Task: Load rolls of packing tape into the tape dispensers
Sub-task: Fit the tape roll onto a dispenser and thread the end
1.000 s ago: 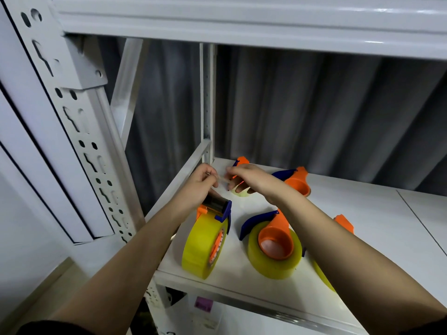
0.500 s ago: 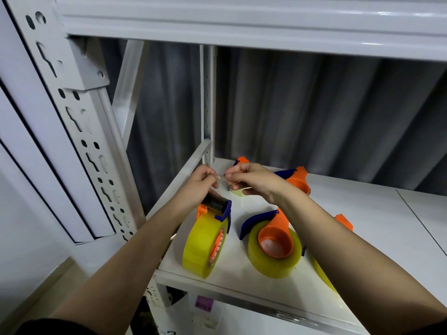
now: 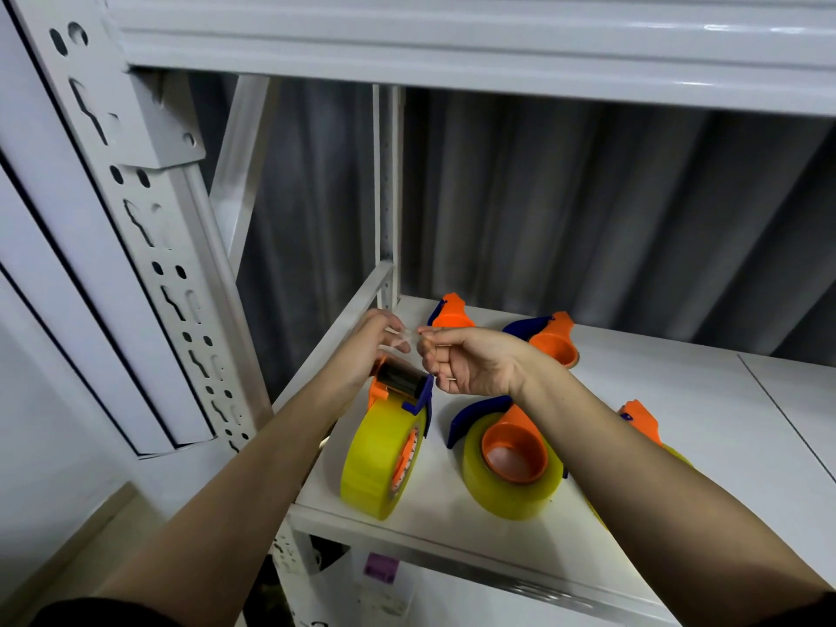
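Pinching a clear strip of tape (image 3: 404,335) between them, both hands sit just above the upright dispenser (image 3: 398,402) at the shelf's (image 3: 678,423) 9 o'clock side. Left hand (image 3: 362,350) has thumb + fingers closed on one end of the strip; right hand (image 3: 470,362) is curled, fingertips nipping the other end. Strip looks short and taut, nearly invisible against the shelf.

Task's thing: yellow tape roll (image 3: 377,463) is already seated in that dispenser, standing on edge near the shelf's front lip, approx 7 o'clock from the hands. Dark roller at the dispenser's head sits right under the left palm.

Others: a loaded dispenser (image 3: 511,463) lies flat at 5 o'clock of the hands; another (image 3: 640,420) is mostly hidden behind the right forearm. Two orange/blue dispensers at the back, (image 3: 450,312) at 12 o'clock and (image 3: 554,339) at 2 o'clock; roll status there can't be told.

Judgement: step in hand prob. is threading the free end over the roller to the blade.

Risks:
- Strip folds onto itself or sticks to fingertips if tension drops, so end gets lost.
- Nobody is bracing the roll; a sideways pull could tip it or roll it off the front edge.
- Tape fed adhesive side wrong = jam at roller.
- Fingertips near the cutter teeth, exact spot not visible.
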A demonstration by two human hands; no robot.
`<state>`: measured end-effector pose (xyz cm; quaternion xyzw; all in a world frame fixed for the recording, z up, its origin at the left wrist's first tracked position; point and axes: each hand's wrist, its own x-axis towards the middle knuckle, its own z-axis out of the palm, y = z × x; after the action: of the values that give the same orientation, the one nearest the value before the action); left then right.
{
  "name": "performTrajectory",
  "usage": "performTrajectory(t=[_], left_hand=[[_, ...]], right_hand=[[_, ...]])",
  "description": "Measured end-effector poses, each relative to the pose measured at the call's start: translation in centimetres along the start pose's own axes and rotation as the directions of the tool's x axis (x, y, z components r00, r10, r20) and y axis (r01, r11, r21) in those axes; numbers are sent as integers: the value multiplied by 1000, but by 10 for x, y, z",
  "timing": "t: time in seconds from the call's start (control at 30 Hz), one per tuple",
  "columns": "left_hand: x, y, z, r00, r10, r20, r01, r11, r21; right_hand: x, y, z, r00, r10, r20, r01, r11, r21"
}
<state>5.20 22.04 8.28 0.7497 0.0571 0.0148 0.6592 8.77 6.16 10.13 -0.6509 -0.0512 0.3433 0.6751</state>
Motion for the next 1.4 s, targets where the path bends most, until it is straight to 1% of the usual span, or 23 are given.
performTrajectory(t=[0.07,0.13,0.2,0.3,0.4,0.47,0.6,0.7,0.77,0.83,0.9,0.97,1.07,1.13,1.17,1.2,1.27,1.33,1.4], left_hand=[[-1,-1,-1,999,45,11,-46,998,52],[-2,-1,-2,994,98,38,-102,988,112],[-3,0,-2,990,130,62,-138,982,133],[-4,2,-3,985,160,66,-168,974,154],[-5,0,-3,981,179,68,-188,966,175],[-5,-1,-2,982,176,68,-185,966,182],[-6,1,0,987,158,44,-163,973,165],[-5,0,0,988,149,33,-152,975,160],[-5,-1,-1,990,139,31,-142,975,173],[-6,1,-1,991,127,33,-131,977,167],[-8,3,0,993,113,37,-117,983,141],[-8,4,0,994,102,37,-106,984,141],[-8,3,0,995,89,42,-93,988,123],[-8,3,0,995,87,45,-92,989,118],[-9,3,0,995,88,46,-93,988,119],[-9,3,0,995,90,48,-95,989,118],[-8,3,0,995,88,55,-94,990,107],[-8,3,-1,994,85,62,-91,992,93],[-8,2,-2,995,81,66,-87,991,97]], right_hand=[[1,0,0,1000,3,-29,-2,999,34],[-6,0,6,1000,-20,7,19,998,62],[-8,0,8,999,-41,-5,42,996,76],[-8,2,9,997,-76,-19,77,994,78],[-11,1,10,997,-69,22,67,993,93],[-14,0,11,998,-50,29,48,997,64],[-16,-4,12,996,-86,-18,85,996,-13],[-12,-2,10,988,-128,-82,112,979,-173],[-8,0,8,977,-179,-115,133,935,-330],[-6,-1,6,951,-273,-149,180,873,-453],[-5,-2,4,912,-388,-133,277,822,-498],[-7,-4,5,897,-436,-77,328,772,-544],[-8,-4,4,920,-390,-45,288,749,-596],[-8,-5,1,951,-306,-55,215,775,-595],[-8,-6,0,965,-254,-68,172,805,-567],[-6,-5,-1,977,-197,-84,126,849,-514],[-3,-5,-1,995,-61,-85,29,941,-337],[-1,-4,1,999,46,-10,-47,981,-186],[1,-3,1,992,99,75,-92,991,-97]])
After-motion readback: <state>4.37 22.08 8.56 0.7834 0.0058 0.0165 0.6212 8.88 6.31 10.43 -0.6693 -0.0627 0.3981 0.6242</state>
